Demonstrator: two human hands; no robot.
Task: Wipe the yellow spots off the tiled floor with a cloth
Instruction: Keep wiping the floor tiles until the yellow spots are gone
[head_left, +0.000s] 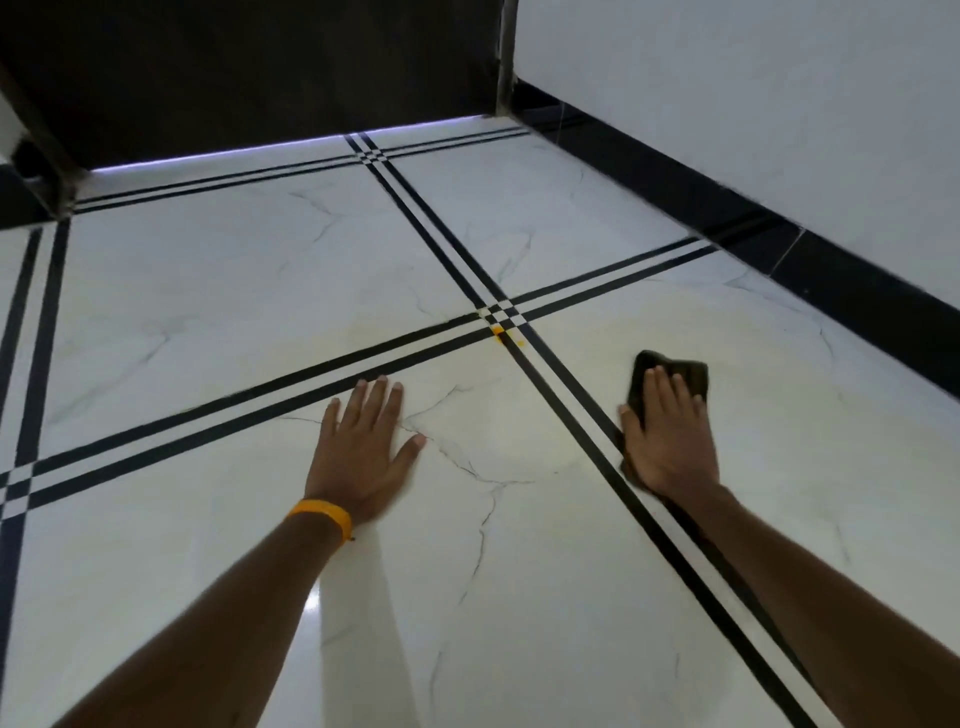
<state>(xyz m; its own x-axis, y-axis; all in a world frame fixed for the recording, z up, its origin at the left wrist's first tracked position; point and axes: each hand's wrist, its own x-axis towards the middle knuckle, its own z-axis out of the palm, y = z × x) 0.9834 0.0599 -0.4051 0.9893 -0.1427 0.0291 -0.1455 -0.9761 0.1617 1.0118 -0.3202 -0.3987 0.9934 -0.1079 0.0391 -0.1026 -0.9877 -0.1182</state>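
White marble-look tiled floor (218, 291) with black double stripes meets a black skirting (779, 244). Yellow spots (503, 333) sit at the stripe crossing; right of it, the right hand (670, 441) presses flat on a dark cloth (685, 371); left hand (363, 447) lies splayed, orange wristband (323, 517).

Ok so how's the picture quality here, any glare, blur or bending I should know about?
Head view: the wide lens bows the black tile stripes and the black skirting board; a bright glare patch sits on the glossy white marble-look floor by the left forearm; a lit strip glows under the dark panel at the back; the left hand looks slightly motion-smeared; the orange-yellow spot stays readable.
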